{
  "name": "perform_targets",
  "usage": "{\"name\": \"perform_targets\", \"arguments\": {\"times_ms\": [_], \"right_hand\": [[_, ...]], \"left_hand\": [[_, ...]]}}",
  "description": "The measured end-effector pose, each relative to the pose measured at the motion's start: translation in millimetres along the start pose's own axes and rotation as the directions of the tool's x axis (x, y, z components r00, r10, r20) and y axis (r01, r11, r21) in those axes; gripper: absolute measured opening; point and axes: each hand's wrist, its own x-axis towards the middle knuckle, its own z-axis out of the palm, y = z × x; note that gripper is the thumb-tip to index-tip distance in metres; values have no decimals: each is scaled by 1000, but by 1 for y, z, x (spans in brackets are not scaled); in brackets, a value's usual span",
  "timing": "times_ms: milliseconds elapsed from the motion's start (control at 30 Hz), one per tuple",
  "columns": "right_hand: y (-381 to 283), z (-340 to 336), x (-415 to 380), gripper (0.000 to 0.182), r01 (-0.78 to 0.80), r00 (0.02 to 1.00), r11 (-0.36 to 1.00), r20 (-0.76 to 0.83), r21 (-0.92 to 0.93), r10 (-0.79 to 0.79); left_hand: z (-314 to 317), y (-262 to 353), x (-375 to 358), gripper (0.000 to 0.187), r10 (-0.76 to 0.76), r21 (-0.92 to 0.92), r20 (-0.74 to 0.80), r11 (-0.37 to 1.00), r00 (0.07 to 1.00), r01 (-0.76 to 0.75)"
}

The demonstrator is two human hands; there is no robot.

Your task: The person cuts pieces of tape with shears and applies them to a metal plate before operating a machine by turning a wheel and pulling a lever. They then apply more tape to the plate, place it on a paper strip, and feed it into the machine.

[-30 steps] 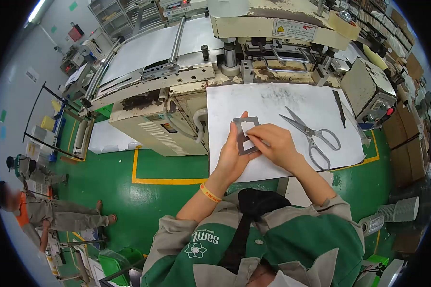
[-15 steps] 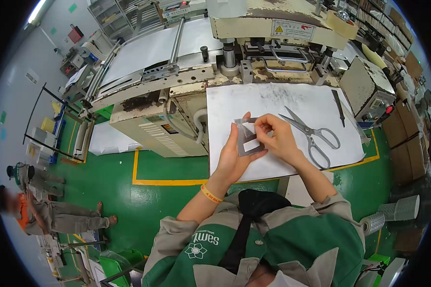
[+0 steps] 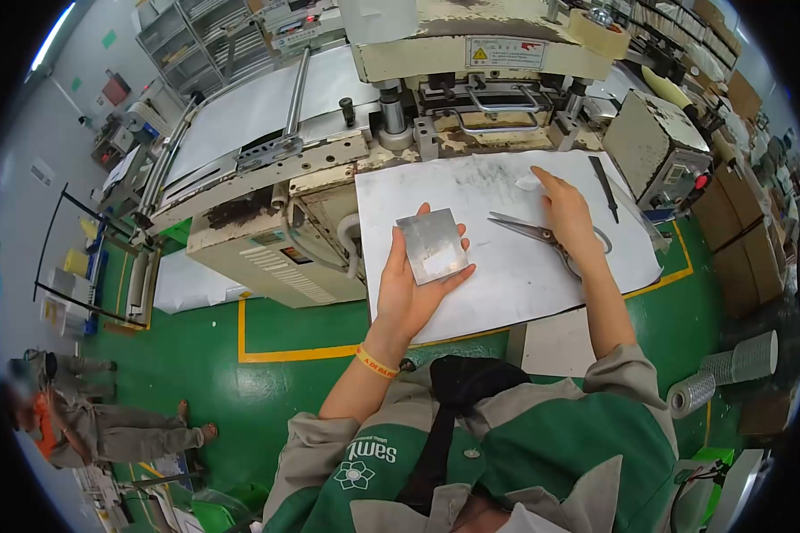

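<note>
My left hand (image 3: 409,289) holds a square grey metal plate (image 3: 425,233) flat over its palm, the fingers and thumb at its edges. A small white strip (image 3: 444,264) sits on the plate near its lower edge. My right hand (image 3: 567,218) is away from the plate, out over the right part of the white sheet (image 3: 471,306). At its fingertips is a small white piece (image 3: 529,182), seemingly between thumb and forefinger. Grey-handled scissors (image 3: 529,228) lie under and beside that hand, partly hidden by it.
A black slim-bladed tool (image 3: 605,188) lies on the sheet's right side. Behind stands a worn cream press (image 3: 489,80) with metal handles. A control box (image 3: 662,147) with a red button is at right. Two people (image 3: 124,426) stand at far left.
My right hand has drawn away from the plate to the right and farther out, with a white piece at its fingertips. One white strip still shows on the plate.
</note>
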Motion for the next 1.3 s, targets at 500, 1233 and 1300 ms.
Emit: {"name": "perform_targets", "arguments": {"times_ms": [500, 1233, 1300], "right_hand": [[-115, 0, -44, 8, 380, 920, 822, -86, 425, -382], [-117, 17, -42, 13, 386, 920, 816, -113, 430, -375], [-117, 15, -39, 11, 291, 946, 807, -28, 514, -323]], "left_hand": [[14, -12, 8, 53, 123, 138, 10, 983, 992, -123], [6, -15, 14, 52, 209, 104, -71, 974, 975, -201], [4, -15, 14, 53, 206, 97, -77, 975, 975, -199]]}}
